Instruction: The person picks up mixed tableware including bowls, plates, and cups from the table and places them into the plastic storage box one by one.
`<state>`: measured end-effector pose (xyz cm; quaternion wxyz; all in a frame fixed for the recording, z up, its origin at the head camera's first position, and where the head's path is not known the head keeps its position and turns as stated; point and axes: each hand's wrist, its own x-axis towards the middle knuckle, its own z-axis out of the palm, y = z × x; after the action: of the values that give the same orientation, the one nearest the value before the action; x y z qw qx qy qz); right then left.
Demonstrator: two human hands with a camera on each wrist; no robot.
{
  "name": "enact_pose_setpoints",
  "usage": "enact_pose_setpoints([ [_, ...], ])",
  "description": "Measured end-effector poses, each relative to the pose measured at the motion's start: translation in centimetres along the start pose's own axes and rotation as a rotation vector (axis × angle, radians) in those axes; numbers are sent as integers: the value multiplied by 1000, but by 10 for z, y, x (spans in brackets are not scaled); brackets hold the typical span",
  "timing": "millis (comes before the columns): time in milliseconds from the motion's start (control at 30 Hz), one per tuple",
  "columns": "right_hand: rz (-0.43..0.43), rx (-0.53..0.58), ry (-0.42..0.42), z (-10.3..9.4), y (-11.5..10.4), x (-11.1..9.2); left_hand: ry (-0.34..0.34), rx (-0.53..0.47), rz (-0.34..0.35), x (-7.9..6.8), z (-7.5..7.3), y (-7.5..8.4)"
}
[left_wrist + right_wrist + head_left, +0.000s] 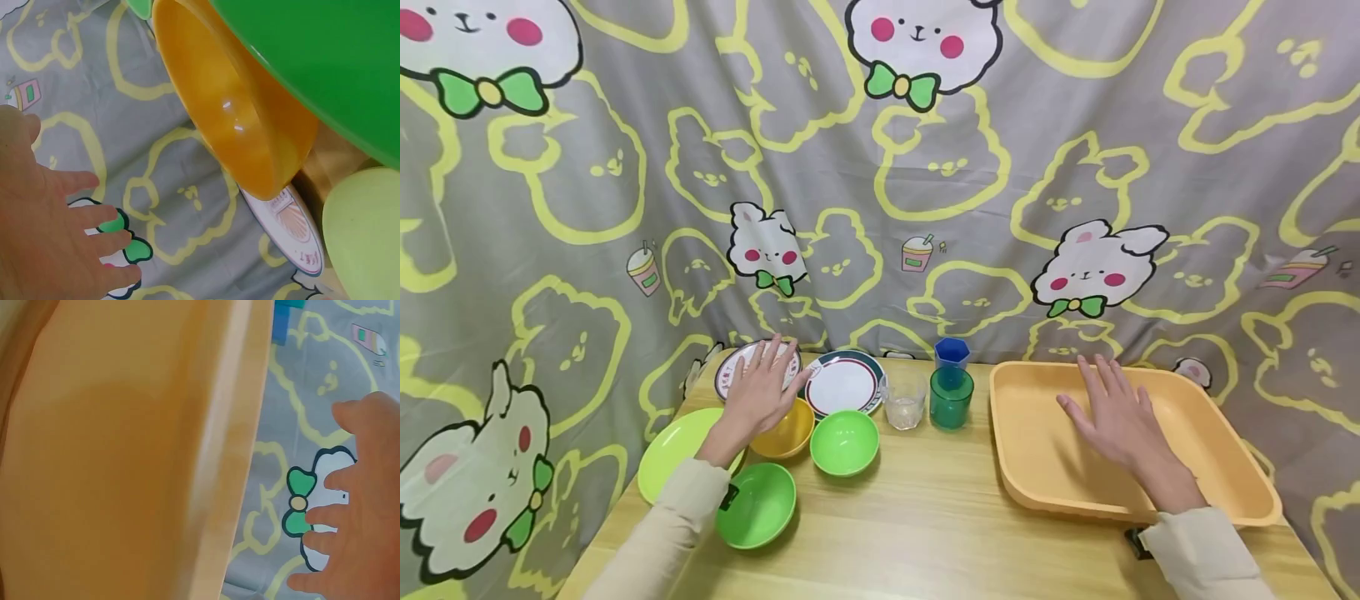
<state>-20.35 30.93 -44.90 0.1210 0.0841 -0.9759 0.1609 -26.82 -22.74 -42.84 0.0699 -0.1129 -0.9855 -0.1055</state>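
Well, the bench (917,542) is taken up on the right by an orange tray (1030,450), with the right grip (1120,425) held wide and empty above it. Over left, a darker green bowl (763,508) is nearly brushed by the left sleeve (662,525) and could get clipped if that's lowered. The left grip (758,396) is spread too, nothing held, near an orange bowl (786,433). A blue cup (952,352) is seemingly stacked in a green cup (951,410); probably easily toppled if bumped.

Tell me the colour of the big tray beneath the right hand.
The tray is plain light orange, seen best in the head view.
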Motion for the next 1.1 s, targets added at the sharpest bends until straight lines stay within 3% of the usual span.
enact_pose_setpoints([
  [400, -48, 90, 122, 0, -19, -18, 36, -19, -37, -20, 6, -18],
  [733, -63, 193, 194, 15, -48, -35, 71, -77, -62, -52, 8, -41],
  [933, -59, 236, 195, 29, -61, -40, 55, -84, -100, -68, 5, -55],
  [1100, -27, 244, 138, 40, -68, -43, 116, -118, -147, -73, 2, -70],
])
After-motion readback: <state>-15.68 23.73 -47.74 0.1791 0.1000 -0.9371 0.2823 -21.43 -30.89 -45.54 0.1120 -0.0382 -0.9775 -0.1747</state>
